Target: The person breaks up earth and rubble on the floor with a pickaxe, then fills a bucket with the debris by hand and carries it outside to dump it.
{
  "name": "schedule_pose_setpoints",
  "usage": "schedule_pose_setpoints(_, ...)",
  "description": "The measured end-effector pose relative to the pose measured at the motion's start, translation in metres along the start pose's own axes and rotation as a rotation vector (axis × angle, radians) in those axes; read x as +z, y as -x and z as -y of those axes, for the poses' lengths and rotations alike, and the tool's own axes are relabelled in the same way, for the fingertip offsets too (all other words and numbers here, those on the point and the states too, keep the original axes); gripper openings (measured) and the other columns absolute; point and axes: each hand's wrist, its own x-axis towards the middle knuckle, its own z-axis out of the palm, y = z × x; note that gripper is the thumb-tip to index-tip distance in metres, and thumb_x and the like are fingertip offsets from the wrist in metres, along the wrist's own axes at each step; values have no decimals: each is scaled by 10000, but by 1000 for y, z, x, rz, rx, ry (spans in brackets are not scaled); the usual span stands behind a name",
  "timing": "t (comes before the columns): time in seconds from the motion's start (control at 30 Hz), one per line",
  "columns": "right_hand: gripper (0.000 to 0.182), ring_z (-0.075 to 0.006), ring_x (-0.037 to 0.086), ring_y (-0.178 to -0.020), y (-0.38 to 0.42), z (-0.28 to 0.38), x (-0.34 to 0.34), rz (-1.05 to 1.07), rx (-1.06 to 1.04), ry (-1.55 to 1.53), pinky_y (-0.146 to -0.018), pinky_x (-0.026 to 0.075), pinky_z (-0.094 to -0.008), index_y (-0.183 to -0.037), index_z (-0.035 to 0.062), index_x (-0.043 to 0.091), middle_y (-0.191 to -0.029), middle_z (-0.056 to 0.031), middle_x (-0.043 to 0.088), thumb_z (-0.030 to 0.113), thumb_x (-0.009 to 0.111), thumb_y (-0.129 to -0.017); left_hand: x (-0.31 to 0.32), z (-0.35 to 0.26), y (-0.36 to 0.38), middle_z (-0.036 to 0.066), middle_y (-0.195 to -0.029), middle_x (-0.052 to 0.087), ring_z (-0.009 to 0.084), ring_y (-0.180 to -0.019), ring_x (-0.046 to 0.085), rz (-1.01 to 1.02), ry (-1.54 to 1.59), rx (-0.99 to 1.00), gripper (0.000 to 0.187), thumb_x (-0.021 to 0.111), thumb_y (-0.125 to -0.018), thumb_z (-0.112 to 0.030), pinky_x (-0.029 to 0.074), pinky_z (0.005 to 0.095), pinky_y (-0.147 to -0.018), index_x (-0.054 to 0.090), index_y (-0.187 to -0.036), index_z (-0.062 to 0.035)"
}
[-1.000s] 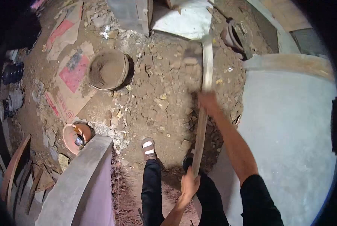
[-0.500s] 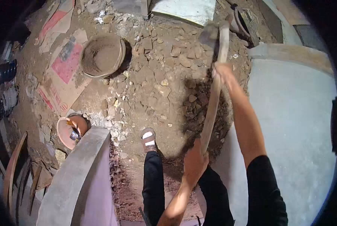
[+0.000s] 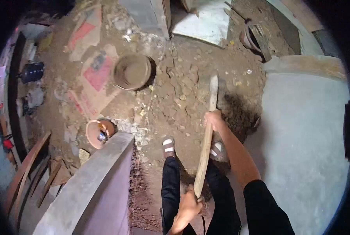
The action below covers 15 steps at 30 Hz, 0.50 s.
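Observation:
A long, slightly curved wooden handle (image 3: 205,156), seemingly that of a hoe, runs forward from between my legs. Its far end points at the broken soil (image 3: 182,88), and I cannot make out the blade there. My right hand (image 3: 214,119) is wrapped around the upper part of the handle. Lower down, near my legs, my left hand (image 3: 189,205) grips the butt end. Just right of the handle lies a darker dug patch (image 3: 237,113) of loose clods.
A round basin (image 3: 149,72) of soil rests beside flattened cardboard (image 3: 92,94). An orange bucket (image 3: 92,135) with items inside stands near a low grey-topped wall (image 3: 85,168). A pale smooth slab (image 3: 304,125) borders the right. Another tilted bucket (image 3: 245,39) lies at the far right.
Both hands have come back toward my body, and the handle's far end has moved nearer and left. The view has shifted, bringing my right foot into sight.

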Motion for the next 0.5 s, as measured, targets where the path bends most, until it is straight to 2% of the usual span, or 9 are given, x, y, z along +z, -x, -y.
schedule_pose_setpoints(0.07,94,-254,553,-489,38,49,38,-297,46,221,-469,476,-391,-712,10,556,-582,-118,530,8,596,-797,5,-23,3,272,-801,642,407,-830,681,33,-150,-43,422,641,-709,39,527,415,-686,466,-1091,88)
schedule_pose_setpoints(0.2,103,-229,530,-537,66,78,12,-165,90,118,-515,476,-373,-758,14,527,-629,-88,514,38,509,-856,7,-100,31,294,-841,645,445,-843,663,77,-374,-1,463,713,-701,-23,547,450,-716,433,-1060,67)
schedule_pose_setpoints(0.23,123,-197,476,-515,76,86,6,-75,65,-37,-501,443,-345,-737,44,476,-612,-60,470,31,497,-857,5,-127,41,293,-850,646,462,-841,652,51,-475,15,469,743,-696,-52,552,478,-726,433,-1035,44)
schedule_pose_setpoints(0.27,162,-165,422,-492,86,94,3,14,38,-192,-486,411,-317,-717,74,426,-595,-32,425,24,485,-859,2,-140,50,274,-843,652,459,-819,653,16,-576,74,457,719,-735,-92,555,483,-714,438,-1069,45)
schedule_pose_setpoints(0.33,187,-146,390,-489,104,100,3,-33,30,-344,-489,402,-291,-710,84,408,-598,-10,392,13,476,-869,-6,-169,57,273,-850,654,445,-810,659,20,-713,-16,438,680,-780,-134,559,489,-695,455,-1113,40)
schedule_pose_setpoints(0.37,199,-131,376,-488,103,95,-3,56,2,-473,-492,395,-272,-712,88,399,-598,-3,383,-2,480,-869,-12,-162,66,253,-840,661,431,-792,668,-70,-734,158,403,640,-808,-146,564,484,-682,482,-1138,25)
schedule_pose_setpoints(0.4,199,-131,376,-488,114,97,1,68,0,-464,-492,395,-272,-712,88,399,-598,-3,383,-2,480,-869,-13,-177,68,210,-820,675,381,-744,686,-78,-869,31,375,612,-823,-118,568,462,-663,513,-1159,15)
schedule_pose_setpoints(0.47,214,-118,372,-485,135,100,14,-52,-30,-664,-490,385,-255,-703,87,393,-598,-1,384,-17,484,-866,-23,-190,83,158,-808,687,322,-689,695,-138,-1039,111,339,571,-846,-106,570,421,-626,548,-1165,5)
schedule_pose_setpoints(0.5,225,-107,369,-485,134,97,13,0,-33,-719,-492,383,-246,-690,84,392,-600,5,385,-32,485,-859,-28,-193,88,146,-800,690,299,-671,696,-189,-1113,182,330,559,-853,-105,564,398,-599,565,-1168,-7)
